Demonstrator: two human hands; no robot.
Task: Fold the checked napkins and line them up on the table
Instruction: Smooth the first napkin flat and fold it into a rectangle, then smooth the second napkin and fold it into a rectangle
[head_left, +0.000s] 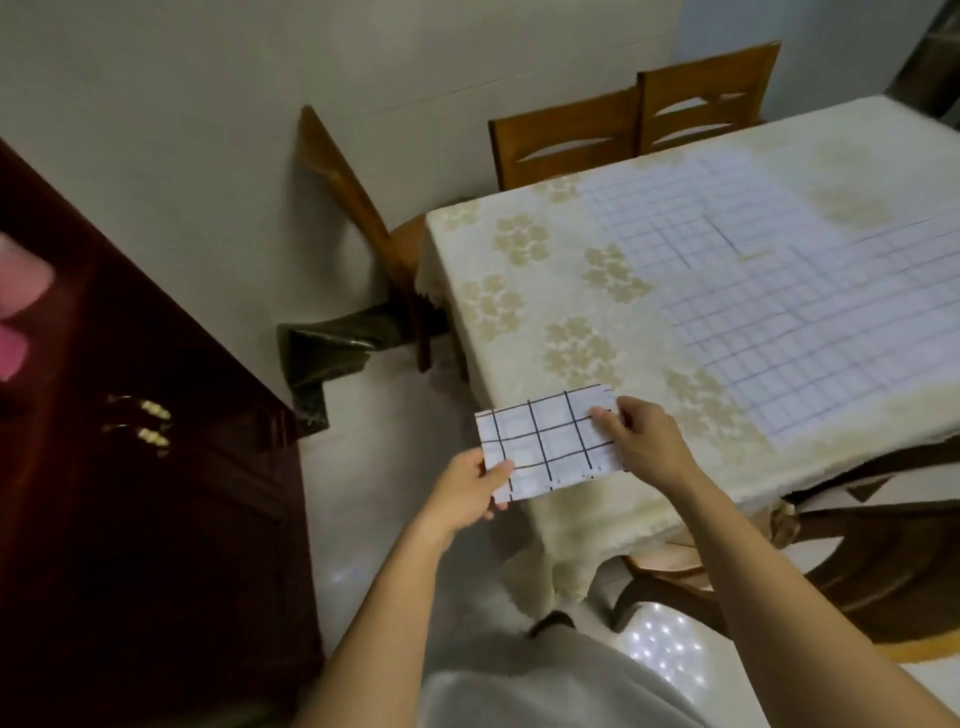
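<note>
A folded white napkin with black checks (550, 441) is held in the air at the near left corner of the table (519, 291). My left hand (467, 488) pinches its lower left corner, thumb on top. My right hand (639, 441) grips its right end, fingers curled over the edge. Larger checked napkins lie spread flat on the floral tablecloth: one (810, 343) across the right middle, another (691, 218) farther back.
Two wooden chairs (623, 135) stand behind the table and another (343, 182) at its left end. A dark wooden cabinet (130, 467) fills the left side. A dark bag (332, 343) lies on the floor by the wall. A further chair (857, 545) is tucked under the near edge.
</note>
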